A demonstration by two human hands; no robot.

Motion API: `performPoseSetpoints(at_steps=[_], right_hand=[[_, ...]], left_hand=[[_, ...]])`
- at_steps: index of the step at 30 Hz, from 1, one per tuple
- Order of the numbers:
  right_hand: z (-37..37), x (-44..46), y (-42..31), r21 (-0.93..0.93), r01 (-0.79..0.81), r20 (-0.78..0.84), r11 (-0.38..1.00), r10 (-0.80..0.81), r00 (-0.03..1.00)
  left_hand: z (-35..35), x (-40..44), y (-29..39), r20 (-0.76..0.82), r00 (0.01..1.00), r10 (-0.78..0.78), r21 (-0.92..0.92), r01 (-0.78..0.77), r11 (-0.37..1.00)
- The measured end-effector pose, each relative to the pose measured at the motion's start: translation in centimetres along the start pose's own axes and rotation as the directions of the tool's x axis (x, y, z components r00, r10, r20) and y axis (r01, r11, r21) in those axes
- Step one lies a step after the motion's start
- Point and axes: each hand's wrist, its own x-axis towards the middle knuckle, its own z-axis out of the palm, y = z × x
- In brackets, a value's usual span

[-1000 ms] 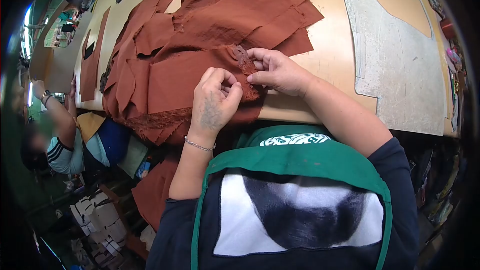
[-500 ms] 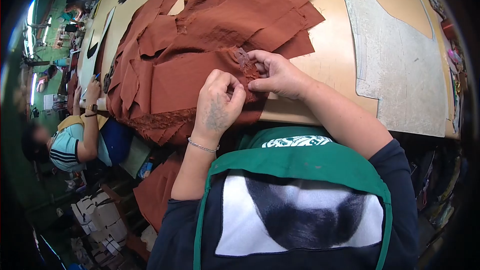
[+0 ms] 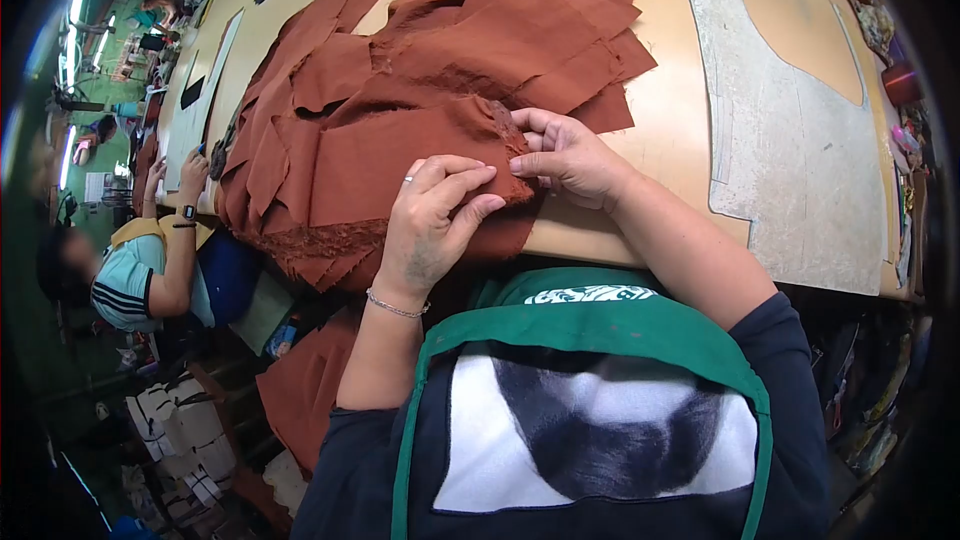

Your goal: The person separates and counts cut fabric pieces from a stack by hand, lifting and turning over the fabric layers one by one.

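Observation:
A heap of rust-brown fabric pieces (image 3: 400, 150), stacked in overlapping layers with frayed edges, hangs partly over the table's near edge. My right hand (image 3: 570, 160) pinches the ragged right-hand edge of the top piece between thumb and fingers. Beside it, my left hand (image 3: 432, 215) rests against the same cloth, its fingers stretched out and the thumb tip apart from them. Nothing shows between the left fingertips. A thick, crumpled, darker fringe (image 3: 500, 120) runs along the edge near my right fingers.
A large grey pattern sheet (image 3: 790, 160) lies on the wooden table (image 3: 670, 90) to the right. At the left, another person (image 3: 150, 275) works at the table beside a pale strip (image 3: 195, 100). More rust-brown cloth (image 3: 310, 380) hangs below the table, near bundled white pieces (image 3: 185, 430).
My left hand has loosened from a pinch, its fingers straightening and its thumb parting from them. My right hand still grips the fabric edge, slightly lower and farther right in view.

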Motion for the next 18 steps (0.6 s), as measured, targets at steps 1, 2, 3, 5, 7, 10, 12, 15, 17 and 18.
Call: performPoseSetpoints(at_steps=[1, 2, 3, 5, 7, 10, 12, 15, 17, 18], right_hand=[[0.0, 0.0, 0.0, -0.006, -0.001, -0.005, 1.0, 0.001, 1.0], [0.0, 0.0, 0.0, -0.006, -0.005, 0.001, 1.0, 0.005, 1.0], [0.1, -0.1, -0.1, -0.007, -0.007, 0.006, 1.0, 0.007, 1.0], [0.2, -0.2, -0.3, -0.005, -0.008, 0.012, 1.0, 0.008, 1.0], [0.4, -0.3, -0.6, 0.0, -0.009, 0.013, 1.0, 0.009, 1.0], [0.8, -0.4, -0.4, -0.062, -0.012, 0.0, 0.998, 0.013, 1.0], [1.0, -0.6, -0.5, -0.168, -0.018, -0.016, 0.986, 0.015, 1.0], [0.7, -0.3, 0.0, -0.202, -0.007, -0.014, 0.979, 0.004, 1.0], [0.6, -0.2, 0.1, -0.184, 0.009, -0.003, 0.983, -0.009, 1.0], [0.7, -0.3, 0.0, -0.175, 0.014, 0.004, 0.985, -0.014, 1.0]], left_hand=[[0.1, 0.0, -0.1, -0.006, 1.0, -0.01, -0.041, 0.009, 0.999], [0.1, 0.0, -0.3, -0.003, 1.0, -0.019, -0.069, 0.018, 0.997], [0.0, 0.0, -0.5, 0.001, 1.0, -0.026, -0.097, 0.026, 0.995], [0.0, 0.1, -0.7, 0.002, 0.999, -0.039, -0.122, 0.039, 0.992], [0.1, 0.1, -0.6, -0.006, 0.999, -0.052, -0.12, 0.051, 0.991], [-0.1, 0.5, 0.6, -0.001, 0.982, -0.19, -0.068, 0.19, 0.979], [0.4, 0.4, 0.9, 0.008, 0.965, -0.263, -0.01, 0.263, 0.965], [0.7, 0.2, 0.8, -0.002, 0.965, -0.262, 0.035, 0.262, 0.964], [0.6, 0.1, 0.8, -0.001, 0.961, -0.276, 0.027, 0.276, 0.961], [0.6, 0.1, 0.8, -0.006, 0.959, -0.285, 0.021, 0.285, 0.958]])
